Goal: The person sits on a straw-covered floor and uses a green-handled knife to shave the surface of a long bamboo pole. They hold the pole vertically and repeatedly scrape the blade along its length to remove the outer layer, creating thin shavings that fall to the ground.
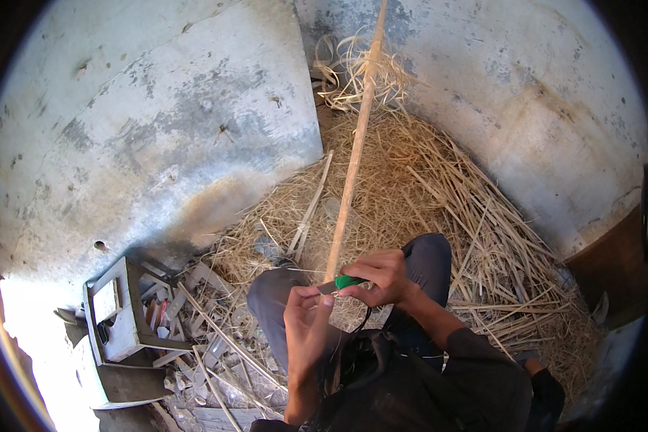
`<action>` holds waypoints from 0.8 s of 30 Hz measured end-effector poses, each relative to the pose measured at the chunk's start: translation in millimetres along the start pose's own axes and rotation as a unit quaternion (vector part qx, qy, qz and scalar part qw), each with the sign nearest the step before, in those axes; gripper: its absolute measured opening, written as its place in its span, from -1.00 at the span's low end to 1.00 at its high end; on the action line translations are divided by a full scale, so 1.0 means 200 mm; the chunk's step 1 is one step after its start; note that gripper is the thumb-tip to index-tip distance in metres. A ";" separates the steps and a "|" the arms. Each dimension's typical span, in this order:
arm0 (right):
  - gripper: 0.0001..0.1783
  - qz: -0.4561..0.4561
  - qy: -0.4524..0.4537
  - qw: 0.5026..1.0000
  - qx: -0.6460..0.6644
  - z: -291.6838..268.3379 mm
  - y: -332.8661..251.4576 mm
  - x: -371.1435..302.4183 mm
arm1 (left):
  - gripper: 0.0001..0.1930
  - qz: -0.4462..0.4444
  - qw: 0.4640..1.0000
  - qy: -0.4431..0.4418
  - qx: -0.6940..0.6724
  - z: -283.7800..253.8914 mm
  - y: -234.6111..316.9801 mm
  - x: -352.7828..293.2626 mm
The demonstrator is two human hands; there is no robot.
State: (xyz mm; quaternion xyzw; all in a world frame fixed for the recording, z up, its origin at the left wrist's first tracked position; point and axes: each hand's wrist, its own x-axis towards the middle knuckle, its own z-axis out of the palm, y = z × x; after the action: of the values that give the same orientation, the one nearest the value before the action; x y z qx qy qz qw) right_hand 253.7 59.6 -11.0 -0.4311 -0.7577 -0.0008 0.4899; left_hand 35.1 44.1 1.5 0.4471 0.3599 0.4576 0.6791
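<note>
Close in front of my lap, my right hand (383, 277) is wrapped round the green handle (347, 281) of what looks like a small knife. A short, flat, dull blade (327, 287) extends from it toward my left hand. My left hand (306, 317) has thumb and fingers pinched together just beside that blade; what lies between them is too small to make out. Beyond both hands, a long wooden or bamboo pole (356, 155) slants away toward the wall, its near end by the blade. Below the hands, a thin brown strip (336, 363) runs down past my left wrist.
Straw-like shavings and split strips (482, 237) cover the floor ahead and right. Curly shavings (389, 79) are heaped against the far wall. A small wooden stool (126, 324) lies at the left among scraps, with long thin sticks (227, 338) beside it. Worn pale walls (158, 122) enclose the corner.
</note>
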 end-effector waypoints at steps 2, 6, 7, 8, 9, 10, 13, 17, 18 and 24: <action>-0.56 -0.004 -0.001 1.000 -0.012 -0.01 0.00 0.00 | -0.78 -0.013 1.000 -0.003 0.004 -0.01 0.00 0.00; -0.55 -0.006 -0.004 0.999 -0.043 -0.03 -0.01 0.00 | -0.77 -0.017 1.000 0.001 -0.003 0.00 -0.01 -0.01; -0.55 -0.007 -0.003 0.999 -0.046 -0.03 -0.01 0.00 | -0.77 -0.017 1.000 0.002 -0.007 0.00 -0.01 -0.01; -0.55 -0.009 -0.002 0.999 -0.050 -0.04 -0.01 0.00 | -0.77 -0.016 1.000 0.004 -0.014 0.01 -0.01 -0.01; -0.57 -0.006 -0.003 0.999 -0.051 -0.04 -0.01 0.00 | -0.77 -0.015 1.000 0.006 -0.021 0.01 -0.01 -0.02; -0.58 -0.003 -0.004 0.999 -0.053 -0.04 0.00 -0.01 | -0.77 -0.013 0.999 0.008 -0.028 0.02 0.00 -0.02; -0.62 0.043 0.124 0.988 -0.084 -0.06 0.19 -0.06 | -0.78 -0.030 0.998 0.011 0.060 -0.04 -0.05 -0.06; -0.61 0.184 0.165 0.966 -0.082 -0.27 0.38 0.02 | -0.80 -0.056 0.998 -0.005 0.014 -0.08 -0.06 -0.16; -0.61 0.194 0.172 0.963 -0.074 -0.29 0.40 0.01 | -0.80 -0.061 0.998 -0.011 0.011 -0.08 -0.05 -0.16; -0.59 0.077 0.062 0.995 0.019 -0.11 0.18 -0.08 | -0.78 -0.068 0.997 -0.008 -0.032 -0.04 0.00 -0.09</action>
State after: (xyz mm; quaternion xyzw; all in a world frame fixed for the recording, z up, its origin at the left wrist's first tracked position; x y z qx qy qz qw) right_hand 295.9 62.9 -25.9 -0.4784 -0.6901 0.0246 0.5425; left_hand 22.8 29.7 0.4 0.4035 0.3694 0.4183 0.7251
